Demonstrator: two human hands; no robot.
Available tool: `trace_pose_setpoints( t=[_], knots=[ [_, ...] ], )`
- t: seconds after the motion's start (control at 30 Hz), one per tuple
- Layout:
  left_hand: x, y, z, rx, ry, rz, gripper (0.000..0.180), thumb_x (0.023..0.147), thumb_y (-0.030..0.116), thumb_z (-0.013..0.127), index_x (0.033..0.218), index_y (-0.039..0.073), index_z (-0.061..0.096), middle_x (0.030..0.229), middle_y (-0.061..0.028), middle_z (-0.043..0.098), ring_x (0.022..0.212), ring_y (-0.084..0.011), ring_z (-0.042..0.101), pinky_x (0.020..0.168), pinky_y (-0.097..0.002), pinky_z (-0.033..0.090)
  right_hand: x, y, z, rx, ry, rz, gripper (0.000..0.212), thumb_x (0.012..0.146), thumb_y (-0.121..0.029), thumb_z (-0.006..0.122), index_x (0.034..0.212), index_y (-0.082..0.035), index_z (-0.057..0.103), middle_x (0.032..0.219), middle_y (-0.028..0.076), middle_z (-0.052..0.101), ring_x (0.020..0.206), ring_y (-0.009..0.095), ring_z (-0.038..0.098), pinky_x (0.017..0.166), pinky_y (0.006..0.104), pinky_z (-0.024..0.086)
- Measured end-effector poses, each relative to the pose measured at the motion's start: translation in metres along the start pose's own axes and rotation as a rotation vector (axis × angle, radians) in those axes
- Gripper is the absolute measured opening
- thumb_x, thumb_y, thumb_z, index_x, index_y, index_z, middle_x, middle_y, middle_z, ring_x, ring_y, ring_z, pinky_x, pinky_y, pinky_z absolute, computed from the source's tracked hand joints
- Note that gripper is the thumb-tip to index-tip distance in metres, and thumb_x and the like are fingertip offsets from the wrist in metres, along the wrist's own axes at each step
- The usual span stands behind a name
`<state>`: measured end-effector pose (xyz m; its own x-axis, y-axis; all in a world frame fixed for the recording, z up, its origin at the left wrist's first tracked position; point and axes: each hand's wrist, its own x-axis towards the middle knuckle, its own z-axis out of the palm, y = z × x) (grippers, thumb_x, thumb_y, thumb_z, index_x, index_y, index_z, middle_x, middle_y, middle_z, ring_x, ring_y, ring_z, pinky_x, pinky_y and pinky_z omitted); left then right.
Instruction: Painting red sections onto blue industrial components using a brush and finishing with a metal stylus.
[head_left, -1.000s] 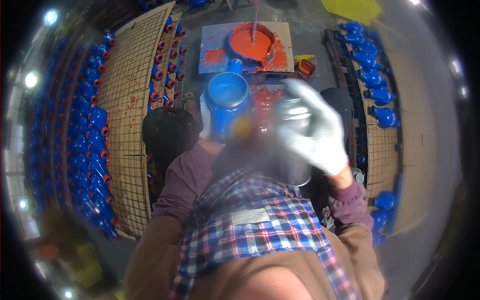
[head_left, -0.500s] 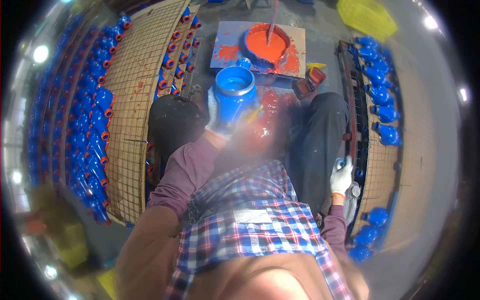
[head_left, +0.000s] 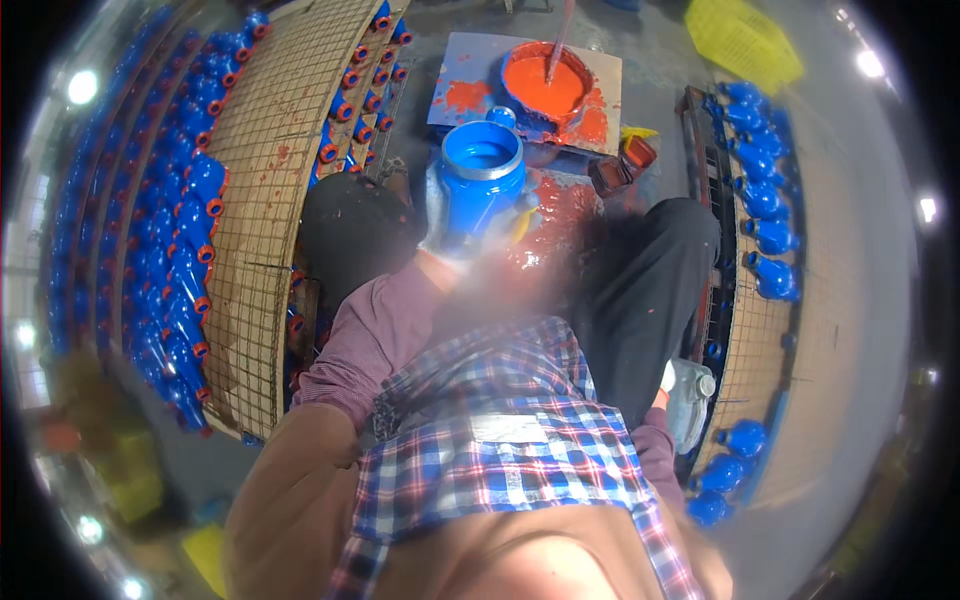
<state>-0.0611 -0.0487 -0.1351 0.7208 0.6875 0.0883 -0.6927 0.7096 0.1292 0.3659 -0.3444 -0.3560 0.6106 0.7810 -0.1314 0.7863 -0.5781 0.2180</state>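
Left hand (head_left: 450, 235), in a pale glove, is closed around the side of a blue valve body (head_left: 483, 180), open mouth tilted up toward the camera; the grip sits low on the casting, apparently so the rim stays free. Just beyond this hand, a bucket of orange paint (head_left: 547, 85) with a stick standing in it sits on a paint-smeared board (head_left: 600, 105), near enough to reach from the lap.

Right hand (head_left: 668, 378) is down at the person's right side, gloved, against a translucent plastic jug (head_left: 688, 400). Only a little of the glove shows; cannot tell whether the fingers are curled on the jug.

Left of the left hand: wire-mesh racks (head_left: 270, 200) lined with blue valves with orange ends (head_left: 195, 250). Right of the right hand: another row of blue valves (head_left: 765, 215).
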Motion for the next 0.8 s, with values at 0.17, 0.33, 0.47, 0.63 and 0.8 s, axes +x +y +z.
trace_pose_setpoints(
  t=[0.17, 0.33, 0.47, 0.63, 0.8],
  knots=[
    [-0.005, -0.006, 0.011, -0.06, 0.003, -0.003, 0.104, 0.083, 0.083, 0.057, 0.154, 0.008, 0.043, 0.151, -0.0242, 0.051, 0.131, -0.0485, 0.057, 0.119, -0.065, 0.033, -0.011, -0.027, -0.23, 0.722, 0.628, -0.031, 0.023, 0.098, -0.013, 0.066, 0.12, -0.006, 0.068, 0.11, 0.014, 0.071, 0.097, 0.03, 0.071, 0.088, 0.0404, 0.056],
    [-0.009, -0.015, 0.03, 0.048, 0.167, 0.084, 0.102, 0.084, 0.083, 0.055, 0.153, 0.009, 0.044, 0.154, -0.0234, 0.048, 0.132, -0.0499, 0.055, 0.119, -0.066, 0.032, -0.034, -0.126, -0.381, 0.725, 0.721, -0.771, 0.033, 0.086, -0.004, 0.074, 0.118, -0.01, 0.072, 0.107, 0.009, 0.072, 0.089, 0.027, 0.07, 0.078, 0.0349, 0.056],
    [-0.007, -0.024, 0.033, 0.29, 0.204, 0.113, 0.102, 0.087, 0.084, 0.047, 0.153, 0.007, 0.043, 0.154, -0.0257, 0.046, 0.135, -0.0497, 0.051, 0.12, -0.0604, 0.035, -0.04, -0.219, -0.374, 0.885, 0.545, -1.023, 0.04, 0.08, -0.007, 0.074, 0.118, -0.02, 0.073, 0.088, 0.006, 0.062, 0.073, 0.026, 0.065, 0.063, 0.0369, 0.052],
    [-0.012, -0.023, 0.032, -0.098, 0.006, 0.04, 0.105, 0.088, 0.086, 0.042, 0.154, 0.005, 0.042, 0.154, -0.0289, 0.044, 0.138, -0.0491, 0.048, 0.117, -0.0615, 0.038, -0.028, -0.233, -0.361, 0.781, 0.648, -1.062, 0.04, 0.074, -0.008, 0.074, 0.113, -0.017, 0.073, 0.087, 0.005, 0.061, 0.071, 0.025, 0.063, 0.06, 0.0361, 0.05],
    [-0.024, 0.012, 0.05, -0.023, 0.241, 0.042, 0.097, 0.088, 0.082, 0.048, 0.148, 0.006, 0.048, 0.139, -0.0284, 0.057, 0.106, -0.0434, 0.069, 0.087, -0.0552, 0.059, -0.004, -0.197, -0.371, 1.117, 0.73, -0.728, 0.026, 0.084, -0.002, 0.079, 0.109, -0.007, 0.07, 0.098, 0.007, 0.07, 0.088, 0.021, 0.068, 0.079, 0.031, 0.054]
  ],
)
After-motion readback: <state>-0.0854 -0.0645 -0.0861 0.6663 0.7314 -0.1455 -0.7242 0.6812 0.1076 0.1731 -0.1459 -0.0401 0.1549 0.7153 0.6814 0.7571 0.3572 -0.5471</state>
